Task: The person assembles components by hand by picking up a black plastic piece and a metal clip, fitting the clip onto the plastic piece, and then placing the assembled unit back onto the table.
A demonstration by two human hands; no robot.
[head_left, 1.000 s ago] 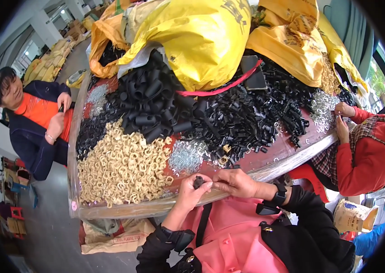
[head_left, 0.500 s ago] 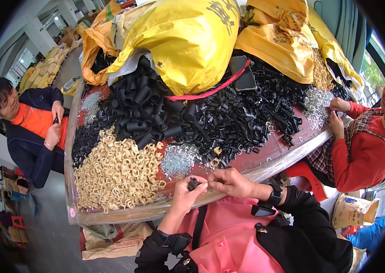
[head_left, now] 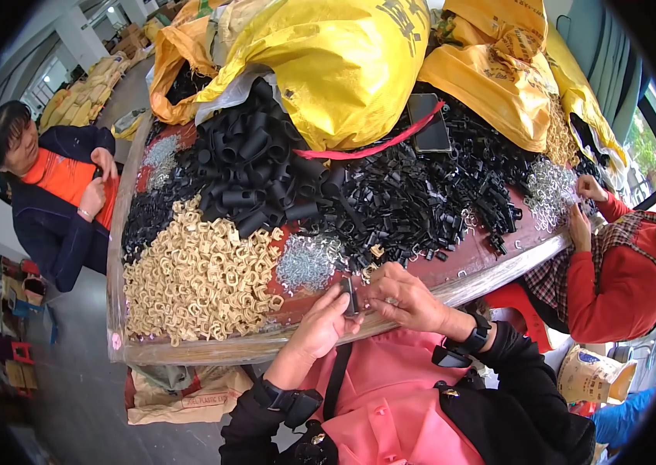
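The black piece (head_left: 351,298) in the left hand (head_left: 317,327) has turned: a dark lump within the curled fingers earlier, it now shows as a longer block, its upper end toward 11 o'clock. The left fingers have straightened toward 1 o'clock. The right hand (head_left: 407,301), whose fingertips met the left thumb before, has drawn off to 3 o'clock, near the piece.

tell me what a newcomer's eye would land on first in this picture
Probably the huge, shiny yellow plastic sack, bulging at the far side of the wood-edged reddish table. Next might come the heap of small, curved tan pieces at the table's near left corner. At the near edge, the person's bare left hand holds a small black piece, the bare right hand close beside it.
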